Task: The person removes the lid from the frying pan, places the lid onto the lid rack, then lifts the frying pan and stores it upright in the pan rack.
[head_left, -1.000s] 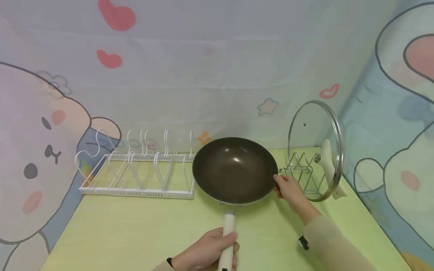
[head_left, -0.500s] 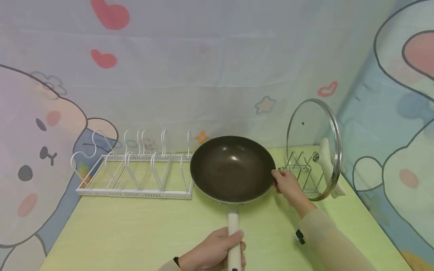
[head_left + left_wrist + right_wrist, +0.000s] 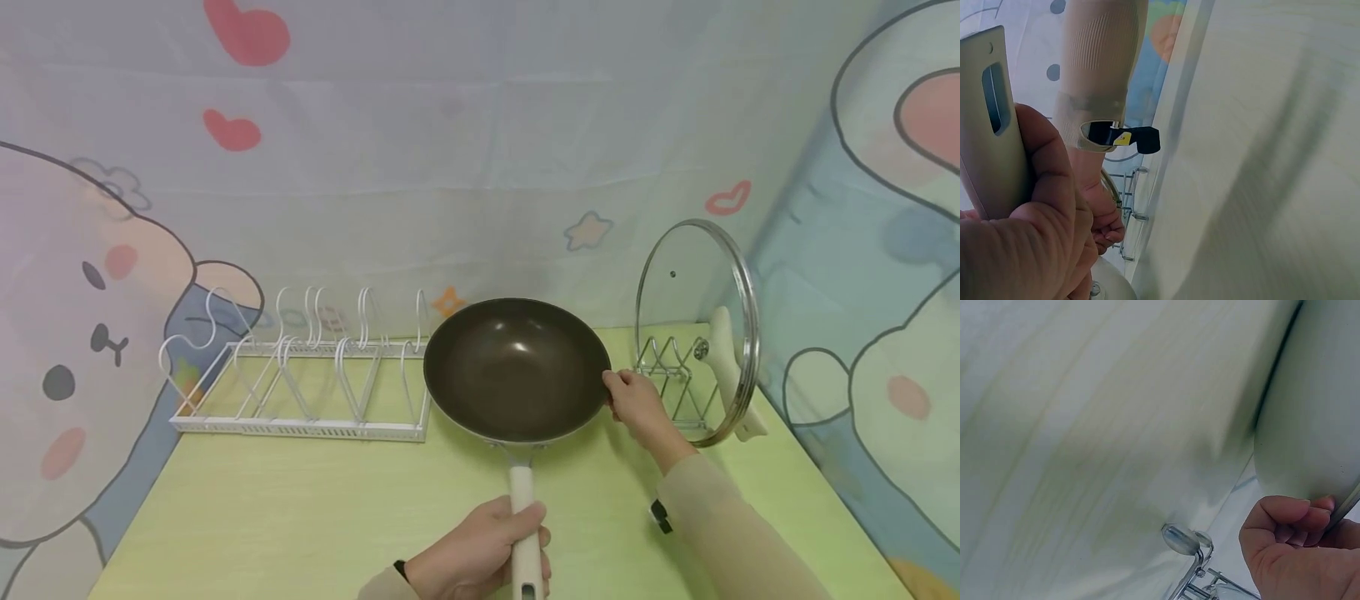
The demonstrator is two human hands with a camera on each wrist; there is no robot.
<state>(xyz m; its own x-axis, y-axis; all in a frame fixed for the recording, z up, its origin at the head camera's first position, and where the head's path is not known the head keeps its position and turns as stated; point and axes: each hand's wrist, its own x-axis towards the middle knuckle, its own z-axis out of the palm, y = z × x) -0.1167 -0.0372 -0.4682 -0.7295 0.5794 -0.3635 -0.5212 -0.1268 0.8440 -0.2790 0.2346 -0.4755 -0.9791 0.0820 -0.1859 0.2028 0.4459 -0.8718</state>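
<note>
A frying pan (image 3: 517,371) with a dark inside, pale outside and cream handle (image 3: 523,533) is in the middle of the head view, its inside turned up and toward me. My left hand (image 3: 483,546) grips the handle, thumb on top; in the left wrist view its fingers (image 3: 1047,162) curl round the handle near the hanging hole. My right hand (image 3: 637,404) pinches the right rim of the pan; in the right wrist view the fingers (image 3: 1279,515) bend over the rim, beside the pale underside (image 3: 1316,406). Whether the pan touches the table is unclear.
A white wire rack (image 3: 300,427) with several upright loops stands on the pale green table (image 3: 300,508), left of the pan. At right, a metal lid stand (image 3: 675,375) holds a glass lid (image 3: 746,333) upright with a cream knob. A printed cloth (image 3: 450,167) hangs behind.
The handle end has swung slightly to the right with my left hand, and its hanging hole shows more. My right hand has risen slightly with the rim. Both grips stay the same.
</note>
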